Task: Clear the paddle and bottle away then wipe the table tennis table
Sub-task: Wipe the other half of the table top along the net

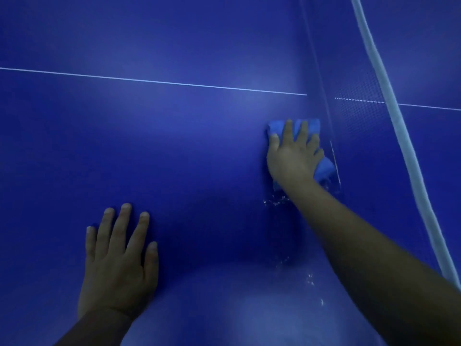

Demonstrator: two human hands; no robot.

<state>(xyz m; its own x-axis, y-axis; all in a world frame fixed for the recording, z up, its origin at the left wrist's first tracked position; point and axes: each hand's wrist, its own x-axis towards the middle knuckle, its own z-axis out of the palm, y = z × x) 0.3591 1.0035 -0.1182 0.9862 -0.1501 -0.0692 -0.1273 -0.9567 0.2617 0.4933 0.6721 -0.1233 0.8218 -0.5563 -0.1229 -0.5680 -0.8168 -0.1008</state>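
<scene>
The blue table tennis table (174, 146) fills the head view. A thin white centre line (149, 80) crosses it from left to right. My right hand (293, 156) presses flat on a light blue cloth (325, 168) close to the foot of the net, fingers spread and straight. My left hand (117, 260) rests flat on the table surface at the lower left, fingers straight and holding nothing. Small wet droplets (277, 202) glint on the table just behind the cloth. No paddle or bottle is in view.
The net (359, 113) runs from top to lower right, its white top band (401, 151) curving across the right side. The table's other half (429, 58) lies beyond it. More droplets (310, 279) sit near my right forearm.
</scene>
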